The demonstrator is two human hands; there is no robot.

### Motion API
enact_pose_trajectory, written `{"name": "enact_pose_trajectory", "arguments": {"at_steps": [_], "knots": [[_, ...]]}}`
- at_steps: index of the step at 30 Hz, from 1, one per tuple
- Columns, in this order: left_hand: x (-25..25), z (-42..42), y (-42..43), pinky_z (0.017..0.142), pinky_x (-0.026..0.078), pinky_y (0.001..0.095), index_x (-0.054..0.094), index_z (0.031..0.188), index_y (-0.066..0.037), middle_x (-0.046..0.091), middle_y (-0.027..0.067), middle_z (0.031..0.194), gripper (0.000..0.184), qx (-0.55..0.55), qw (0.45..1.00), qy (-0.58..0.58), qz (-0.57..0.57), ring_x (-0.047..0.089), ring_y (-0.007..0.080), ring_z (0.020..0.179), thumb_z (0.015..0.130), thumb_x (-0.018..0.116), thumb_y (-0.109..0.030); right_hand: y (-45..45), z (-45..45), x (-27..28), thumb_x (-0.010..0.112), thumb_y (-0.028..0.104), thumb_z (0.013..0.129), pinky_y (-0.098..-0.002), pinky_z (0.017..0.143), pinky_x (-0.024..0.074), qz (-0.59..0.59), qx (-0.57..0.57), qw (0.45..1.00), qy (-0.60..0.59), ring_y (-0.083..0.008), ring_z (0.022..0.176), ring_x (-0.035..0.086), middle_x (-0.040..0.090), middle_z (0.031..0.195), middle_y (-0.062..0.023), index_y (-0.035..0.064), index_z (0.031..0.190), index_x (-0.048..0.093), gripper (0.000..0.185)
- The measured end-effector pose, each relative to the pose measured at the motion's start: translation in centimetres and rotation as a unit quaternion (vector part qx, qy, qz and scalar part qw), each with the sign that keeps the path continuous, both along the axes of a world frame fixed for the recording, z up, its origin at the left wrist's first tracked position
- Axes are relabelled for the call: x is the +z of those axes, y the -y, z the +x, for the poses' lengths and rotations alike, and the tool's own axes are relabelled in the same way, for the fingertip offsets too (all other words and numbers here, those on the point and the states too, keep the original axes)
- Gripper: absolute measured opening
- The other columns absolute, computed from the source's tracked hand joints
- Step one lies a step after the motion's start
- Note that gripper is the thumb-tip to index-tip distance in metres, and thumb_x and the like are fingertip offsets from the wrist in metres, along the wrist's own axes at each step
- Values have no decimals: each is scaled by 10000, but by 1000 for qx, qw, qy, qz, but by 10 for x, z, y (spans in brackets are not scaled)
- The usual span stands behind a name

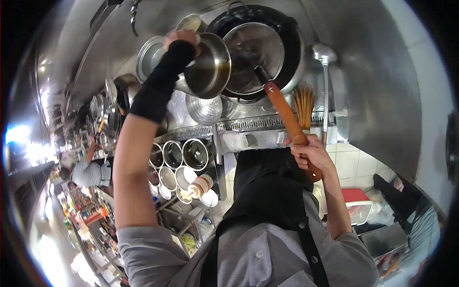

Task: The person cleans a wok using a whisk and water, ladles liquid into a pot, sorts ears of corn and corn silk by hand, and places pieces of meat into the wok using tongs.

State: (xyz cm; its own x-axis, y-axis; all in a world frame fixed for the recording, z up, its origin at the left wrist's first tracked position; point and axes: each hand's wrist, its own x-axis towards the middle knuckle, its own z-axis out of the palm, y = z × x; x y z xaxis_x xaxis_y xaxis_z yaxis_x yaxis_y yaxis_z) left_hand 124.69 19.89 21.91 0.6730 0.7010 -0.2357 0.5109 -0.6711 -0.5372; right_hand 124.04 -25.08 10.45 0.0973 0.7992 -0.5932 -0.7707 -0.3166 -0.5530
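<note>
My left hand [181,39], below a black wrist sleeve, is closed on the rim of a metal pot [220,79], with something white showing at the fingers. The pot is tilted, its mouth facing the wok, and dark liquid shows inside. My right hand [311,154] is wrapped round the wooden handle of a strainer [284,112]. The strainer's round, dark head lies over a large black wok [292,48]; its mesh is hard to make out. Whether liquid is running from the pot cannot be seen clearly.
Right of the wok lie a bamboo brush [304,106] and a long-handled ladle [326,57]. A perforated skimmer [204,109] rests below the pot. Several seasoning containers [195,154] stand at lower left. Another person [88,171] works far left; someone else is at lower right.
</note>
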Motion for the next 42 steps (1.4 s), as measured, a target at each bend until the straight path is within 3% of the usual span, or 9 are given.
{"name": "enact_pose_trajectory", "arguments": {"at_steps": [11, 13, 14, 15, 20, 32, 36, 41, 42], "knots": [[-10, -381, -88, 861, 545, 453, 732, 984, 22, 736, 264, 963, 405, 267, 855, 445, -14, 717, 408, 966, 731, 756, -294, -138, -20, 45, 607, 44, 942, -284, 400, 400, 47, 13, 980, 193, -102, 431, 488, 545, 648, -55, -60, 1180, 595, 261], [-27, -437, -86, 835, 545, 442, 740, 964, 21, 742, 250, 920, 377, 316, 828, 462, 7, 728, 397, 934, 734, 744, -278, -209, -35, 31, 610, 41, 912, -386, 478, 497, 22, 51, 879, 474, -256, 506, 630, 640, 690, -181, -77, 1120, 621, 240], [-27, -453, -76, 822, 547, 437, 739, 931, 27, 740, 251, 902, 362, 325, 806, 494, -6, 726, 403, 915, 739, 741, -279, -252, -41, -1, 602, 18, 864, -495, 670, 566, 121, -5, 664, 738, -436, 746, 706, 672, 797, -318, -92, 1042, 630, 211], [-27, -467, -68, 813, 548, 430, 734, 912, 37, 739, 251, 889, 358, 344, 801, 490, -13, 729, 395, 901, 741, 739, -278, -290, -59, 28, 601, -2, 828, -552, 832, 555, -30, 93, 728, 678, -526, 928, 662, 670, 903, -366, -91, 988, 627, 184], [-47, -526, -50, 854, 547, 416, 745, 940, 36, 747, 247, 939, 400, 422, 724, 545, -38, 738, 354, 924, 708, 763, -289, -368, -75, 61, 626, 20, 828, -512, 850, 585, -24, 186, 581, 792, -457, 970, 699, 702, 1003, -301, -95, 1019, 630, 223], [-128, -558, -4, 679, 530, 325, 720, 953, 37, 717, 71, 905, 151, 489, 304, 786, -224, 691, 191, 761, 851, 672, -63, -133, -68, 35, 719, 102, 755, -481, 756, 570, -185, -20, 651, 736, -433, 829, 719, 708, 880, -279, -16, 1171, 651, 437], [-148, -542, 0, 648, 547, 348, 703, 983, 20, 709, 93, 887, 194, 506, 268, 778, -257, 697, 218, 742, 896, 639, -142, -123, -88, -7, 735, 116, 781, -504, 734, 566, -301, 5, 620, 725, -441, 803, 710, 708, 866, -273, -11, 1187, 630, 439], [-171, -526, 0, 610, 546, 349, 671, 959, -9, 704, 86, 870, 181, 428, 382, 762, -301, 700, 220, 730, 922, 628, -181, -124, -118, -30, 812, 179, 823, -402, 792, 550, -170, -60, 787, 590, -320, 856, 716, 700, 944, -213, -26, 1219, 549, 518], [-166, -517, -1, 599, 544, 349, 668, 950, -23, 707, 75, 881, 168, 456, 305, 772, -322, 701, 214, 738, 919, 634, -184, -123, -119, -34, 804, 198, 843, -412, 786, 549, -136, -64, 823, 548, -327, 834, 714, 699, 911, -218, -27, 1224, 539, 516]]}}
